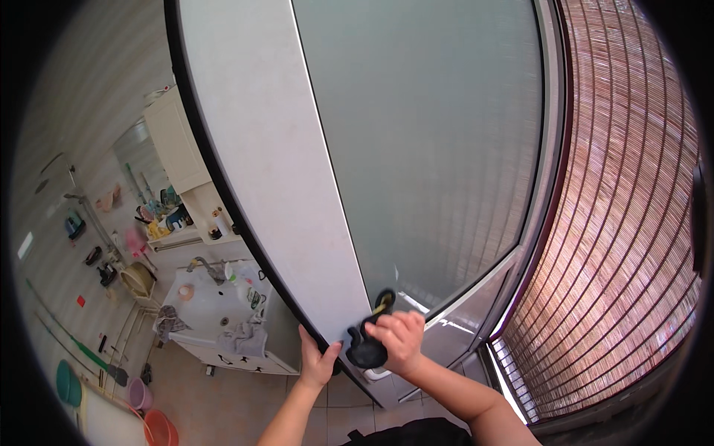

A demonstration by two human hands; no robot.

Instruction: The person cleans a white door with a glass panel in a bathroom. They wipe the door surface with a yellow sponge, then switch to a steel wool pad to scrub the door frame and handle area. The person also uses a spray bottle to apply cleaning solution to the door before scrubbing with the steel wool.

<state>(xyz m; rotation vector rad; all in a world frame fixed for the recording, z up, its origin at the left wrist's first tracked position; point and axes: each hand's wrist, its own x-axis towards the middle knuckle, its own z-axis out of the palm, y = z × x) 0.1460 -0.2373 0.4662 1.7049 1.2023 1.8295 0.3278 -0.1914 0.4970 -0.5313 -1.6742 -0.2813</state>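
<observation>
My right hand (pixel 400 340) is closed around a black object (pixel 366 349) with a rounded bulky end, a curved arm and a small round end with a yellowish streak. Its exact kind I cannot make out. It is held against or close to the white frame of a door (pixel 279 149), beside the lower corner of the frosted glass pane (pixel 424 134). My left hand (pixel 318 360) grips the door's dark edge, thumb on the white face and fingers partly hidden behind it. A white handle (pixel 377 375) shows just below the black object.
Left of the door is a bathroom with a white washbasin (pixel 190 286), grey cloths (pixel 242 338), a faucet (pixel 208 269) and a wall cabinet (pixel 176 137). A red bucket (pixel 160 429) stands on the tiled floor. A woven blind (pixel 628 186) hangs at the right.
</observation>
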